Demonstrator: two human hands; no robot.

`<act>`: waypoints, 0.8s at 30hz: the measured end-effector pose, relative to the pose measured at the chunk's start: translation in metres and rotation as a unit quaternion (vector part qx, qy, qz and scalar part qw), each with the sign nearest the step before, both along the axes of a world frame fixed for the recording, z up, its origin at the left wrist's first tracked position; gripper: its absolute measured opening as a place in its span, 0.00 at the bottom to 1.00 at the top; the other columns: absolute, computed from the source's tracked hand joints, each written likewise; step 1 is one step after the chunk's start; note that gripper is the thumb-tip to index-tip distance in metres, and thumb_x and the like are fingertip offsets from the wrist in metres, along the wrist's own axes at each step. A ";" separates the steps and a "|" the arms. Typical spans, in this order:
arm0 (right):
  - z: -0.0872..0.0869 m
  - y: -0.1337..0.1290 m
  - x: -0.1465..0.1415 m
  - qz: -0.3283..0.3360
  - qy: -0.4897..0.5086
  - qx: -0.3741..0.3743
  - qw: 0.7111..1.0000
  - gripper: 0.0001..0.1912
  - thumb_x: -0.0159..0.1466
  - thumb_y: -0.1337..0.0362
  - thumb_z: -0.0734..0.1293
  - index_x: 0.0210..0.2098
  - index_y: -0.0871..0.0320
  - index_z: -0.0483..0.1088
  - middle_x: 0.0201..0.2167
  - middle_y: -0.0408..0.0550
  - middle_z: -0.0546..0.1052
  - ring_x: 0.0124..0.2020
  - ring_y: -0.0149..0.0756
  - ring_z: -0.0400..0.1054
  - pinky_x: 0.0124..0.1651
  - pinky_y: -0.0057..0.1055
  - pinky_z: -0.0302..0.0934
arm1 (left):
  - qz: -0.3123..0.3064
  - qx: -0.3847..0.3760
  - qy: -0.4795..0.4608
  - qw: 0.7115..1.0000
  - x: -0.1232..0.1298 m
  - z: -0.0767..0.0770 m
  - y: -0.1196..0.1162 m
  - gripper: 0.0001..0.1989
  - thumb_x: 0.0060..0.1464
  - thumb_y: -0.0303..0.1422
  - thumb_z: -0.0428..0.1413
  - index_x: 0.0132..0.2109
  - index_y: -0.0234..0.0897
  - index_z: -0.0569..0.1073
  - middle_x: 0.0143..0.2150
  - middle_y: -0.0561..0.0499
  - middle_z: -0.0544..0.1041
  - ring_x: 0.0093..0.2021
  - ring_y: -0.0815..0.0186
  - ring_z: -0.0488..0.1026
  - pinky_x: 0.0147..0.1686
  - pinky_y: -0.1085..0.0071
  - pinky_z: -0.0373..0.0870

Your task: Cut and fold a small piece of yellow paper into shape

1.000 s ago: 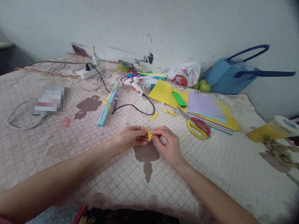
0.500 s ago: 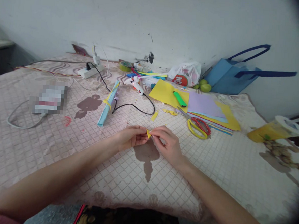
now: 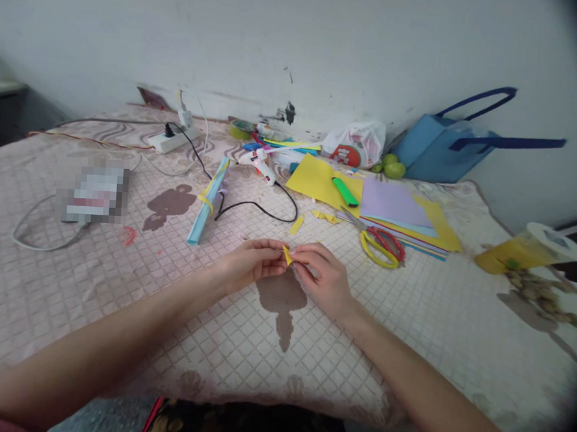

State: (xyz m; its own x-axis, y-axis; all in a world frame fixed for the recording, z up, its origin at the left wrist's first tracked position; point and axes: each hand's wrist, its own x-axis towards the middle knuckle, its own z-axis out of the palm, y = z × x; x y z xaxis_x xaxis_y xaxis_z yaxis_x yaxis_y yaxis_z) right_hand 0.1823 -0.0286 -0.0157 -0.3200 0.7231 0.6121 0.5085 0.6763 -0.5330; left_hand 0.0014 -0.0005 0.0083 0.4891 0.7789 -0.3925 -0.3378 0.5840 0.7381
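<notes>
A small folded piece of yellow paper is pinched between both hands above the tablecloth. My left hand grips its left side, and my right hand holds its right side with the fingertips. Just beyond them lie a yellow paper strip and some small folded yellow pieces. To the right rest scissors with red and yellow handles. A rolled light-blue paper with a yellow strip around it lies to the left.
Behind are a white glue gun with a black cord, coloured paper sheets, a green cutter and a power strip. A drink cup and ginger-like roots sit right; a blue bag stands against the wall.
The yellow piece has turned slightly between my fingers and shows a narrower, pointed shape. Both hands stay almost in place; the view has shifted a little.
</notes>
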 end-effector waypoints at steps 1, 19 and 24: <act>0.000 0.000 0.000 -0.005 0.005 -0.001 1.000 0.10 0.64 0.70 0.61 0.40 0.51 0.71 0.38 0.49 0.75 0.41 0.37 0.70 0.45 0.38 0.67 | -0.001 0.004 0.002 1.000 0.000 0.000 0.000 0.07 0.54 0.18 0.52 0.37 0.28 0.73 0.29 0.46 0.76 0.27 0.72 0.74 0.31 0.78 0.73; 0.008 -0.008 -0.009 0.018 0.138 -0.187 0.972 0.04 0.61 0.65 0.65 0.37 0.54 0.70 0.34 0.46 0.74 0.37 0.35 0.69 0.40 0.33 0.64 | -0.009 0.182 0.099 0.978 -0.003 -0.001 -0.002 0.09 0.45 0.31 0.63 0.31 0.32 0.70 0.27 0.53 0.73 0.28 0.73 0.69 0.31 0.75 0.64; 0.009 -0.010 -0.010 -0.001 0.148 -0.250 0.957 0.07 0.63 0.61 0.63 0.30 0.56 0.69 0.27 0.44 0.72 0.30 0.32 0.66 0.34 0.29 0.61 | -0.023 0.275 0.191 0.942 -0.004 0.001 -0.002 0.09 0.46 0.32 0.61 0.32 0.31 0.70 0.25 0.53 0.72 0.27 0.72 0.68 0.29 0.75 0.62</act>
State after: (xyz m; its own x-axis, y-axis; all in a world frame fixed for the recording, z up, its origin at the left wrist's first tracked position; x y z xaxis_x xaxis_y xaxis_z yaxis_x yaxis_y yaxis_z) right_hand 0.1726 -0.0381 -0.0062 -0.1848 0.9497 0.2526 0.2869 0.2980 -0.9104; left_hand -0.0028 -0.0021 0.0095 0.4325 0.8972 -0.0899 0.0313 0.0847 0.9959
